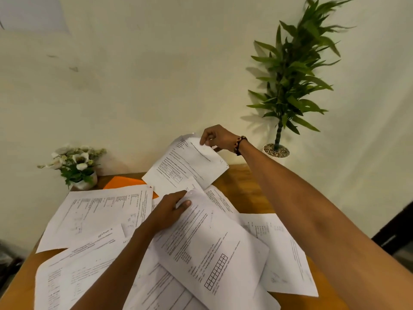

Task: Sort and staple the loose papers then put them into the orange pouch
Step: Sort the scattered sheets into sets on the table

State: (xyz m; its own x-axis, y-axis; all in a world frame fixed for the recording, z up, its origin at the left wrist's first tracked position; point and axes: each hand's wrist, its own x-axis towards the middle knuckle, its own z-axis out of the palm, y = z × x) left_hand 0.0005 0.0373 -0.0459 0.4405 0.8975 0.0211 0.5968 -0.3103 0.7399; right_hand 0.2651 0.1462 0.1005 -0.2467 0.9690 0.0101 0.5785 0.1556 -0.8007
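Several loose printed papers (93,211) lie scattered and overlapping across the wooden table (243,193). My right hand (218,138) pinches the top edge of one sheet (190,166) and holds it lifted and tilted above the far middle of the table. My left hand (171,209) grips the top edge of another printed sheet (212,247) that lies on the pile in the middle. The orange pouch (123,182) lies flat at the far left of the table, mostly covered by papers. No stapler is in view.
A small pot of white flowers (76,164) stands at the table's far left corner. A tall green plant in a white pot (277,151) stands behind the far right edge, against the pale wall. Bare wood shows at the far right.
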